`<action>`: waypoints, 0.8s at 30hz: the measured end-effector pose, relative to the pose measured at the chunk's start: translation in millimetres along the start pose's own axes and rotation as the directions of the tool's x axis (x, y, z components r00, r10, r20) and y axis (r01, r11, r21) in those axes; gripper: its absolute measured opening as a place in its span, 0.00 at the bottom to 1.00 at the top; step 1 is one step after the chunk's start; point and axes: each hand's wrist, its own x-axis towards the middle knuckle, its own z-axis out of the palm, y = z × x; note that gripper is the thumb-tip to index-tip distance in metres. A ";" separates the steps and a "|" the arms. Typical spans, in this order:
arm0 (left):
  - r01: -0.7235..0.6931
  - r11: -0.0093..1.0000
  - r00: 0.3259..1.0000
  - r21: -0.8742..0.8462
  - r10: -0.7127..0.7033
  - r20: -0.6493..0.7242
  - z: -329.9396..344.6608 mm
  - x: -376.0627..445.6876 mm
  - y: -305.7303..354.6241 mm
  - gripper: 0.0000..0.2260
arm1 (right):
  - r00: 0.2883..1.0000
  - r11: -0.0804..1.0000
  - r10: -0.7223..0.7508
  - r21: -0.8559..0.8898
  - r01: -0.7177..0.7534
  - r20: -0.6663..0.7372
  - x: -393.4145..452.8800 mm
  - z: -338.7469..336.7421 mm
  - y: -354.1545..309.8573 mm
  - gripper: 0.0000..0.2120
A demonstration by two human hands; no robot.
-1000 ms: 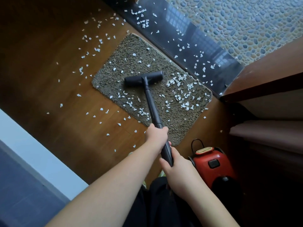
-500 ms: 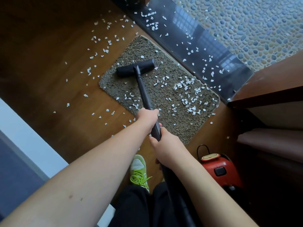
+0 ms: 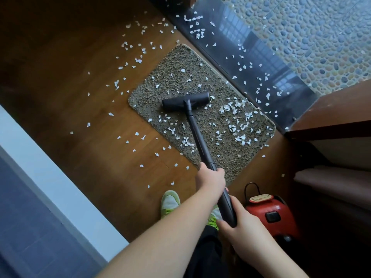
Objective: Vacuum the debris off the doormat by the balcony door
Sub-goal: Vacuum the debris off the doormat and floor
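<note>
1. Brown shaggy doormat [image 3: 180, 81] lies on the wood floor [image 3: 70, 67], centre frame, its long edge along the dark glossy door threshold [image 3: 261, 57] at 1 o'clock.
2. White debris flakes [image 3: 239, 135] are thickest on the mat's 3–4 o'clock half; the half at 11 o'clock has only a few.
3. More flakes lie scattered on the floor at 10–11 o'clock of the mat and on the threshold.
4. Black vacuum head [image 3: 185, 101] sits flat on the mat, roughly mid-mat, with the dense flake patch just at its 3 o'clock.
5. Black wand [image 3: 197, 135] runs from the head toward 5 o'clock, into both hands.
6. Left hand [image 3: 210, 180] is wrapped round the wand, the forward grip, over the mat's near edge.
7. Right hand [image 3: 244, 227] grips the wand's rear end, fingers curled round it, at 5 o'clock of the left hand.
8. Red vacuum canister [image 3: 273, 215] stands on the floor at 3 o'clock of the right hand, off the mat.
9. Green-and-white shoe [image 3: 169, 201] is on the floor at 9 o'clock of the forearms.
10. Pebble paving [image 3: 301, 27] lies beyond the threshold, at 1 o'clock.
</note>
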 end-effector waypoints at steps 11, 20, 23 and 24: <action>-0.047 0.999 0.998 0.004 0.047 -0.029 -16.6 11.0 18.5 0.11 | 1.000 1.000 -0.023 0.005 0.023 -0.006 5.7 -6.3 -25.1 0.30; -0.087 0.994 0.995 -0.060 0.084 -0.047 -41.4 60.1 112.8 0.13 | 0.995 0.991 -0.048 0.117 0.058 -0.085 79.3 -36.9 -88.1 0.23; -0.048 0.993 0.999 -0.107 0.046 -0.014 -49.6 65.7 133.0 0.15 | 0.996 0.991 -0.045 0.125 0.055 -0.081 99.1 -40.6 -103.5 0.29; -0.042 0.993 0.999 -0.108 0.042 -0.009 -50.3 67.6 135.6 0.15 | 0.996 0.993 -0.039 0.112 0.048 -0.077 103.1 -40.7 -106.0 0.30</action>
